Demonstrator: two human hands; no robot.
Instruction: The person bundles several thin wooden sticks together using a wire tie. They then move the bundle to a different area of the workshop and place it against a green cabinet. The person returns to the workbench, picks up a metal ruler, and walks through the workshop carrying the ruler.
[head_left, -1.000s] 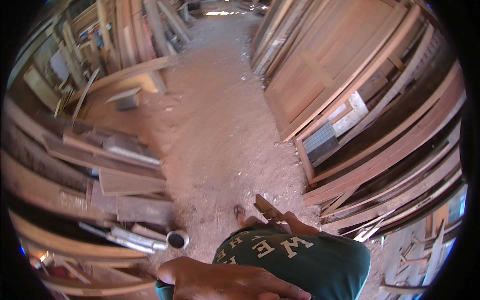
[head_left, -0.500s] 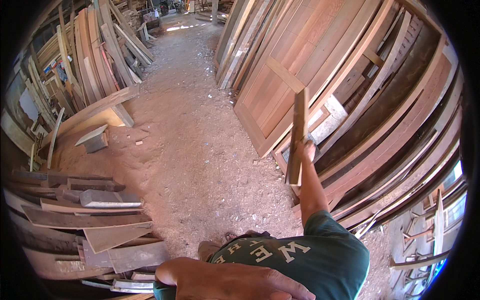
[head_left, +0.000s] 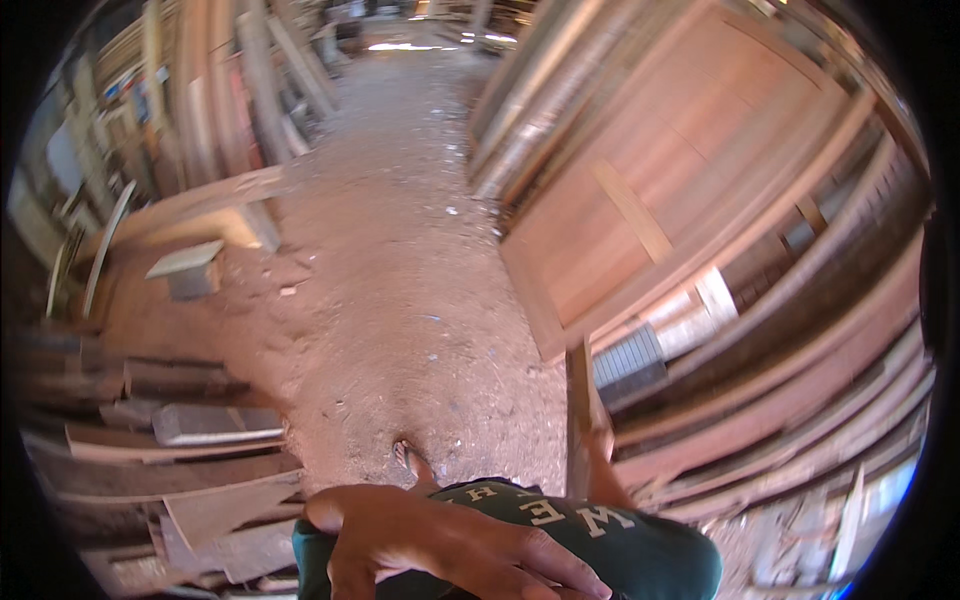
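We see the dusty floor (head_left: 400,300) running up the middle, with planks (head_left: 190,440) piled at lower left and a block (head_left: 185,268) at left.
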